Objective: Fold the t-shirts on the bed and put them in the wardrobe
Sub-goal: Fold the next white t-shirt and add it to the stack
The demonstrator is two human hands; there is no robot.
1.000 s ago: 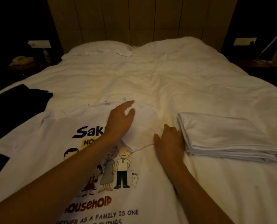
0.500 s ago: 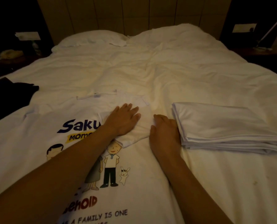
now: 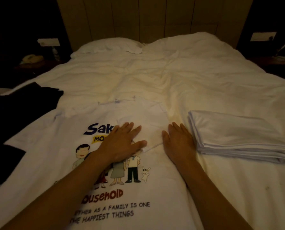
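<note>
A dim bedroom, a wide white bed (image 3: 171,83) under a panelled headboard; on it the left hand (image 3: 121,143), grip spread flat, presses the folded-in sleeve of the printed t-shirt (image 3: 138,188); the right hand (image 3: 180,143), fingers straight, rests on the shirt's right edge; just beside lies a folded white t-shirt (image 3: 238,140); a dark garment (image 3: 22,110) lies left. Lifting either palm carelessly could let the sleeve spring back; a sideways sweep might nudge the finished fold.
</note>
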